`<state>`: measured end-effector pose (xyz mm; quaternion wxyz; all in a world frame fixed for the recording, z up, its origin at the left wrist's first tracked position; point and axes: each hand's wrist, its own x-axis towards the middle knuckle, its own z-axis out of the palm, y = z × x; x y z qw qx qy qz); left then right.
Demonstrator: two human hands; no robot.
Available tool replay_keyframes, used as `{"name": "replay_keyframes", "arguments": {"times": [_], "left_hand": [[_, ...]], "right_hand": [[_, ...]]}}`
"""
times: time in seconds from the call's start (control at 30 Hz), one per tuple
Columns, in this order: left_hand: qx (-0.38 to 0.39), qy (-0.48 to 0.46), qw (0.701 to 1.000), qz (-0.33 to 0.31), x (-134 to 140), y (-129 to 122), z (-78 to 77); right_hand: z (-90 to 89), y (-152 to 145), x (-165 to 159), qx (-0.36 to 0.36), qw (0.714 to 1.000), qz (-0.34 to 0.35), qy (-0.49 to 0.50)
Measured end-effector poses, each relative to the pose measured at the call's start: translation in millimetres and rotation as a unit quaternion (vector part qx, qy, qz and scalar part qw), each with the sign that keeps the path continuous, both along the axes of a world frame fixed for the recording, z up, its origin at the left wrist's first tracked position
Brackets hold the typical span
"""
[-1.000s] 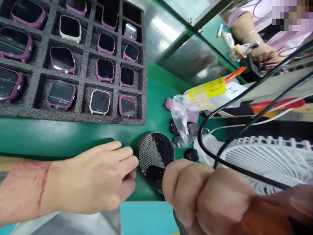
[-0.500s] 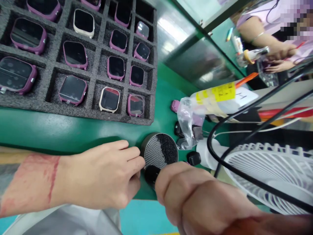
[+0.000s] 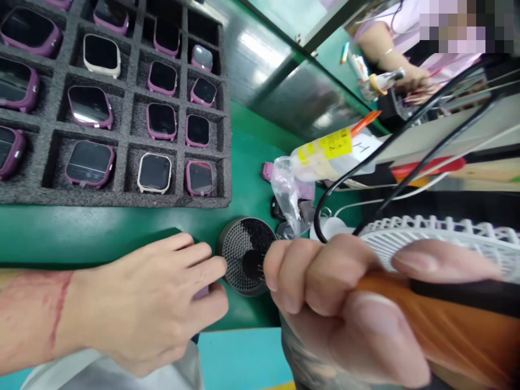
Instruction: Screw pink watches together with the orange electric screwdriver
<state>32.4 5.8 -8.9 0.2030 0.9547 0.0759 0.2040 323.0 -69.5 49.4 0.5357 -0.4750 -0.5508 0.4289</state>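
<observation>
My right hand [image 3: 325,292] wraps round the orange and black handle of an electric screwdriver [image 3: 447,309]. Its black nose [image 3: 252,264] points down over a round dimpled dish [image 3: 235,244], which holds a patch of tiny black screws [image 3: 260,234]. The bit's tip is too blurred to make out. Left of the dish, my left hand [image 3: 162,303] is closed with fingers curled under. A sliver of a purple piece [image 3: 202,293] shows between its thumb and fingers; the rest is hidden by the hand.
Behind my hands lies a grey foam tray [image 3: 182,201] with several purple and cream watches in its compartments. To the right are a plastic bag [image 3: 286,189], a yellow-labelled bottle [image 3: 325,151], black cables [image 3: 365,162] and a white fan [image 3: 439,244]. A co-worker's hands [image 3: 414,81] are beyond.
The view has shifted, so the tray sits further left. My right hand has turned, showing the orange handle, and the screwdriver's nose has moved from the dish's near edge to over its middle.
</observation>
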Motion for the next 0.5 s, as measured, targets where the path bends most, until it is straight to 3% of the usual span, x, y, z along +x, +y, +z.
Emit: {"name": "replay_keyframes", "arguments": {"times": [0.1, 0.27, 0.5], "left_hand": [[0.032, -0.013, 0.999, 0.036, 2, -3, -5.7], [0.019, -0.023, 0.999, 0.024, 2, -6, -10.8], [0.003, -0.030, 0.999, 0.025, 0, -4, -4.9]], "right_hand": [[-9.0, -8, -5, -0.006, 1.000, -0.013, 0.010], [-20.3, -1, -16, 0.001, 0.999, -0.011, 0.050], [-3.3, 4, -5, 0.006, 1.000, 0.013, 0.007]]}}
